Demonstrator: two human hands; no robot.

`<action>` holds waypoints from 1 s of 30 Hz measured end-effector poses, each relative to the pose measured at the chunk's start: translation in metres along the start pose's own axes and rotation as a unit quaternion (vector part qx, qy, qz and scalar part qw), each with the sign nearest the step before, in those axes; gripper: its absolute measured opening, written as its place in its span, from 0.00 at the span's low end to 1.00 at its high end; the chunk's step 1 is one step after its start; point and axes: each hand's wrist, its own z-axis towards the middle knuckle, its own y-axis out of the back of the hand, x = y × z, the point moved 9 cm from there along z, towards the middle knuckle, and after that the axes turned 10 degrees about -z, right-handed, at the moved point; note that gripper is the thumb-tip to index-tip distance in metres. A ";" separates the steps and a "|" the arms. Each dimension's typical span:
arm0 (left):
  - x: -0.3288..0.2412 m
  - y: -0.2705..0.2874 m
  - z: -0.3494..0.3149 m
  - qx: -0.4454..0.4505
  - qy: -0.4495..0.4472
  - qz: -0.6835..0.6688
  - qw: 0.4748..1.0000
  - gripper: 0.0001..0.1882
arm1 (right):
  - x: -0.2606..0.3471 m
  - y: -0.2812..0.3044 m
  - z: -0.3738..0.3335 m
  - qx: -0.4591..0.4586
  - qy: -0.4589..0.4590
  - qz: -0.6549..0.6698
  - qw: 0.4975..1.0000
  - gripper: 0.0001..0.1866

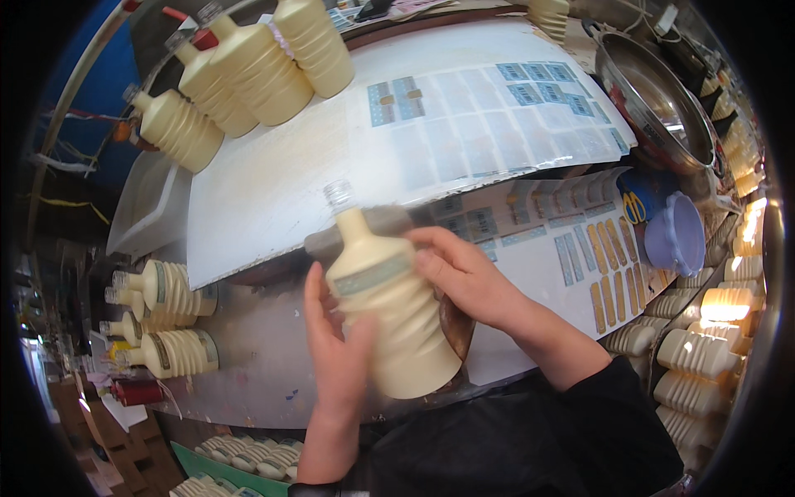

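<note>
Between my two hands is a cream-coloured ribbed bottle (406,344) with a narrow neck and a clear threaded top. It tilts a little, with its neck pointing away from me. Across its shoulder runs a grey-green label band (373,276). My left hand (338,340) holds the left side, fingers behind and the blurred thumb in front. My right hand (464,269) grips the right shoulder, its fingers at the end of the band. A dark rounded thing shows partly behind the bottle's lower right side; I cannot make out what it is.
Several similar bottles (261,74) stand at the back left; labelled ones (178,352) lie at the left. Label sheets (464,124) cover the white board, and gold strips (613,306) lie on a lower sheet. A purple basin (675,236), yellow-handled scissors (633,207) and a metal pan (654,91) are right.
</note>
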 end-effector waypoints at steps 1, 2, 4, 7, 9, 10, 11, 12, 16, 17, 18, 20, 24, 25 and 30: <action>-0.002 0.002 0.003 -0.008 -0.023 -0.036 0.999 0.33 | 0.001 -0.002 0.003 0.008 -0.008 0.006 1.000 0.21; 0.003 0.005 0.007 -0.009 -0.003 -0.070 0.998 0.30 | 0.002 -0.003 0.006 0.016 -0.015 0.013 1.000 0.21; 0.014 0.010 0.018 -0.004 0.039 -0.142 0.989 0.24 | 0.002 -0.005 0.009 0.024 -0.033 0.023 0.999 0.21; 0.018 0.007 0.021 -0.007 0.049 -0.161 0.986 0.19 | -0.001 -0.006 0.012 0.005 -0.030 0.007 1.000 0.20; 0.024 0.007 0.024 -0.018 0.052 -0.171 0.984 0.17 | -0.001 -0.006 0.013 0.000 -0.035 0.001 0.999 0.19; 0.026 0.008 0.024 -0.027 0.048 -0.168 0.984 0.16 | -0.001 -0.007 0.013 -0.002 -0.038 -0.004 0.999 0.19; 0.027 0.010 0.024 -0.035 0.044 -0.165 0.985 0.15 | 0.000 -0.007 0.013 -0.003 -0.041 -0.009 0.999 0.19; 0.028 0.010 0.025 -0.034 0.043 -0.170 0.984 0.14 | -0.001 -0.007 0.013 -0.006 -0.041 0.000 0.999 0.18; 0.028 0.008 0.025 -0.030 0.046 -0.183 0.982 0.14 | -0.005 -0.006 0.013 -0.013 -0.048 0.003 0.999 0.17; 0.028 0.007 0.025 -0.029 0.049 -0.185 0.981 0.15 | -0.006 -0.006 0.014 -0.013 -0.053 -0.003 0.999 0.17; 0.028 0.006 0.025 -0.027 0.048 -0.187 0.981 0.15 | -0.006 -0.006 0.013 -0.012 -0.051 0.005 0.999 0.17; 0.028 0.005 0.025 -0.023 0.047 -0.191 0.980 0.15 | -0.007 -0.007 0.013 -0.011 -0.049 0.021 0.999 0.16; 0.027 0.003 0.025 -0.015 0.066 -0.232 0.970 0.15 | -0.003 -0.007 0.013 0.008 -0.047 0.065 0.997 0.17; 0.028 0.004 0.026 -0.010 0.075 -0.261 0.962 0.15 | -0.003 -0.005 0.014 0.017 -0.045 0.094 0.994 0.17; 0.031 0.005 0.030 0.016 0.060 -0.246 0.967 0.14 | 0.005 -0.006 0.013 0.018 -0.038 0.060 0.997 0.16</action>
